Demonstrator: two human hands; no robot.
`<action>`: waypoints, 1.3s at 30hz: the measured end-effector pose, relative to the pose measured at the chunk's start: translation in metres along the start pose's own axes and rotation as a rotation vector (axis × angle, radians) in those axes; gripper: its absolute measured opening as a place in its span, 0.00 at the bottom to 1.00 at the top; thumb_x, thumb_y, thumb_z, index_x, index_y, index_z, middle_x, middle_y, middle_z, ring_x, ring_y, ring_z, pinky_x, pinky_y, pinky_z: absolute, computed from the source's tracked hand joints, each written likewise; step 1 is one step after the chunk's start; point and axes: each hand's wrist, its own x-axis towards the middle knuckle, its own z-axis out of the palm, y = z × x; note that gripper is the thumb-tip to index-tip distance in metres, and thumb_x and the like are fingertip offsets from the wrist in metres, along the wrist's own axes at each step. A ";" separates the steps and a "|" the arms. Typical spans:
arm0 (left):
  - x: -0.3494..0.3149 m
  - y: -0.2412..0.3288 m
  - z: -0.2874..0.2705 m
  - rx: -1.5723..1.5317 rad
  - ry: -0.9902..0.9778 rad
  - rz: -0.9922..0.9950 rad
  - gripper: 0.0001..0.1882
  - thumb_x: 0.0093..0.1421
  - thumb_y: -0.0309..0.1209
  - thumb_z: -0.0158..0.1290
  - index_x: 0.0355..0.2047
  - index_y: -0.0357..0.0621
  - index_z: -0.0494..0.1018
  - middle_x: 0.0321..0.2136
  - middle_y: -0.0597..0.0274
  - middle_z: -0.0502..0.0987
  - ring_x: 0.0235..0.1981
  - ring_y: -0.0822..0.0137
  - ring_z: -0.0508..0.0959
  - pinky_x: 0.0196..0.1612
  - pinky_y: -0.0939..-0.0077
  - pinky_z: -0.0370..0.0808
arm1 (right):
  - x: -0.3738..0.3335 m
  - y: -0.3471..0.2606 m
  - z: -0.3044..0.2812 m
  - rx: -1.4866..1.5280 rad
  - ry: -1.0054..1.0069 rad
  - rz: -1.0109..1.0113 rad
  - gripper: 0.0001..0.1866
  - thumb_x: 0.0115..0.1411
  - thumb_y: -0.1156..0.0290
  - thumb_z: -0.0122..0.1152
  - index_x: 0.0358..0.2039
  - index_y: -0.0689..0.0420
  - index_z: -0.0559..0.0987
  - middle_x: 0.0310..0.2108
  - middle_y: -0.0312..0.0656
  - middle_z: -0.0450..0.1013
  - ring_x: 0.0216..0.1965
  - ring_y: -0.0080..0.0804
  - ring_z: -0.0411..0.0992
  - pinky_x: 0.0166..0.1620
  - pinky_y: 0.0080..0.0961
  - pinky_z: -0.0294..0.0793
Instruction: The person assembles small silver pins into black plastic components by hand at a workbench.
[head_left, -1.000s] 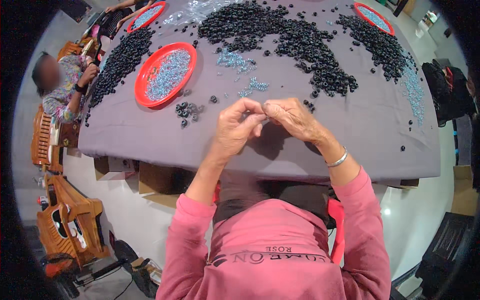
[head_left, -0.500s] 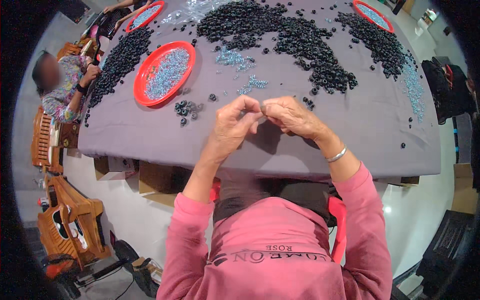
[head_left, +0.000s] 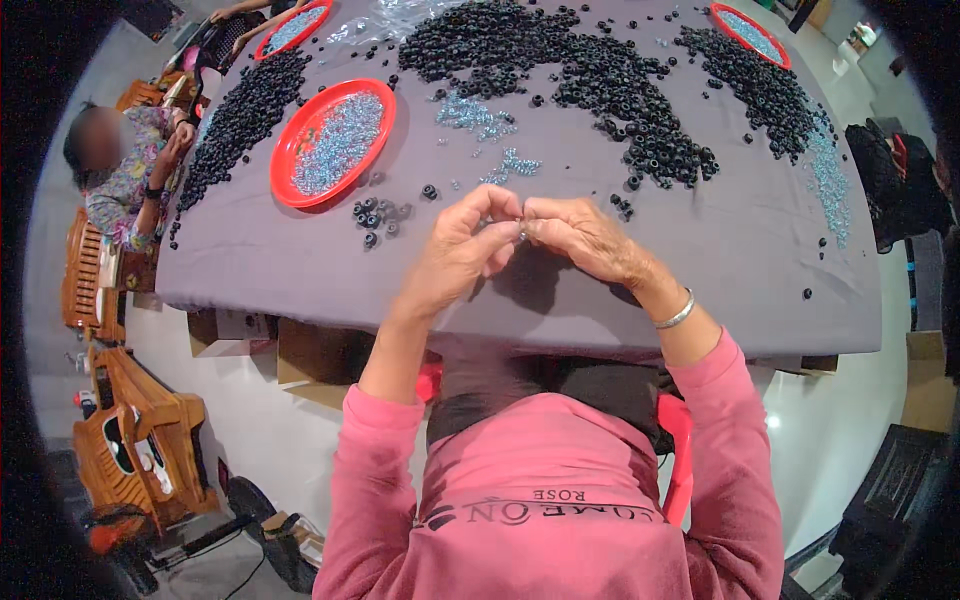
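Over the near part of the cloth, my left hand (head_left: 465,245) and my right hand (head_left: 585,238) meet with fingertips touching. Both are closed in a pinch around a small shiny piece (head_left: 522,234); its kind is too small to make out. Just beyond the fingers lie small light-blue clear pieces (head_left: 515,162) in loose clusters. Left of my left hand sits a little group of black beads (head_left: 375,215), with a single black bead (head_left: 429,191) closer to the hand. A red plate (head_left: 283,165) holds many of the light-blue pieces.
A grey cloth (head_left: 270,270) covers the table. Large heaps of black beads (head_left: 650,110) spread over its far side. Another red plate (head_left: 790,60) stands far right, a third (head_left: 265,50) far left. A person (head_left: 130,190) works at the left edge. Cardboard boxes (head_left: 310,365) stand underneath.
My fingertips have shifted slightly, and the shiny piece now shows below them. My right hand has turned a little. The person at the left has brought their hands together and raised them.
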 end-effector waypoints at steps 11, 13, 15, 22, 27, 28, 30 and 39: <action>0.001 -0.006 -0.001 -0.276 0.037 -0.139 0.05 0.61 0.26 0.47 0.37 0.45 0.65 0.25 0.71 0.64 0.19 0.84 0.63 0.17 0.92 0.59 | 0.000 0.005 0.008 -0.026 0.079 -0.015 0.09 0.59 0.67 0.47 0.30 0.59 0.69 0.23 0.37 0.62 0.26 0.25 0.60 0.31 0.22 0.62; 0.002 -0.006 0.000 -0.335 0.010 -0.171 0.05 0.61 0.26 0.47 0.37 0.45 0.65 0.24 0.71 0.64 0.18 0.84 0.63 0.16 0.92 0.57 | 0.002 0.008 0.011 -0.142 0.219 -0.191 0.04 0.55 0.73 0.49 0.29 0.60 0.70 0.23 0.39 0.63 0.25 0.25 0.61 0.31 0.22 0.63; 0.002 -0.004 0.002 -0.420 0.038 -0.252 0.04 0.61 0.25 0.45 0.36 0.46 0.65 0.23 0.71 0.64 0.17 0.84 0.61 0.14 0.93 0.53 | 0.002 0.010 0.012 -0.194 0.249 -0.229 0.04 0.52 0.75 0.51 0.29 0.60 0.70 0.23 0.39 0.63 0.24 0.26 0.62 0.30 0.23 0.64; 0.003 -0.006 0.003 -0.471 -0.009 -0.347 0.03 0.60 0.28 0.45 0.34 0.49 0.63 0.23 0.71 0.64 0.17 0.83 0.60 0.13 0.91 0.51 | 0.004 0.006 0.011 -0.439 0.334 -0.375 0.06 0.45 0.80 0.54 0.27 0.60 0.73 0.22 0.39 0.66 0.22 0.29 0.67 0.26 0.24 0.66; 0.005 -0.009 -0.001 -0.545 -0.039 -0.348 0.03 0.60 0.27 0.45 0.34 0.48 0.63 0.23 0.69 0.66 0.15 0.82 0.61 0.12 0.91 0.52 | 0.003 0.008 0.010 -0.267 0.336 -0.240 0.05 0.45 0.79 0.55 0.25 0.60 0.73 0.21 0.38 0.66 0.22 0.28 0.67 0.26 0.23 0.67; 0.006 -0.012 -0.001 -0.545 -0.039 -0.348 0.03 0.60 0.27 0.45 0.34 0.48 0.63 0.23 0.69 0.66 0.15 0.82 0.61 0.12 0.91 0.52 | 0.003 0.009 0.010 -0.260 0.332 -0.250 0.04 0.45 0.79 0.55 0.25 0.60 0.73 0.21 0.37 0.66 0.21 0.28 0.67 0.26 0.23 0.67; 0.005 -0.019 -0.002 -0.592 -0.025 -0.345 0.04 0.60 0.26 0.46 0.35 0.48 0.63 0.23 0.68 0.67 0.15 0.82 0.61 0.11 0.91 0.52 | 0.002 0.007 0.013 -0.282 0.331 -0.232 0.04 0.45 0.79 0.55 0.25 0.60 0.73 0.21 0.37 0.66 0.22 0.28 0.67 0.26 0.23 0.67; 0.001 -0.011 0.018 -0.363 0.257 -0.139 0.06 0.60 0.26 0.45 0.38 0.45 0.64 0.22 0.67 0.69 0.15 0.80 0.66 0.12 0.89 0.58 | 0.004 0.010 0.016 -0.604 0.401 -0.395 0.06 0.42 0.79 0.57 0.23 0.57 0.71 0.21 0.39 0.65 0.22 0.36 0.65 0.27 0.28 0.66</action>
